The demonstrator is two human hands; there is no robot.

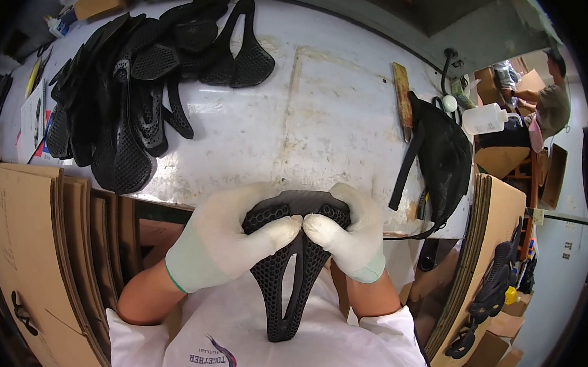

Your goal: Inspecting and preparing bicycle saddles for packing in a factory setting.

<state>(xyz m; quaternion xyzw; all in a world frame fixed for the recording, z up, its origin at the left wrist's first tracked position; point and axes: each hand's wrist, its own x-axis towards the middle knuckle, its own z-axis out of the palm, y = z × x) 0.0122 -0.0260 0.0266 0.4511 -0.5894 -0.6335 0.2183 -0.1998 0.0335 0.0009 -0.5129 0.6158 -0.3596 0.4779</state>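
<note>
Between my gloved hands is a black bicycle saddle [271,287] with a honeycomb lattice surface and a long slot down its middle. Its narrow nose points toward my chest, and its wide end faces the table. My left hand [233,234] grips the left wing, thumb pressed on the lattice near the centre. On the opposite wing my right hand [351,230] is closed the same way, its thumb tip close to the left one. Both white gloves hide parts of the wide end. A heap of similar black saddles [125,113] lies on the table at the far left.
The worn white table [345,133] spans the view ahead. On its right are a wooden stick [402,99], a black bag [440,154] and a white bottle [485,119]. Cardboard sheets stand at left [24,227] and right [494,205]. Another person [550,104] is at the far right.
</note>
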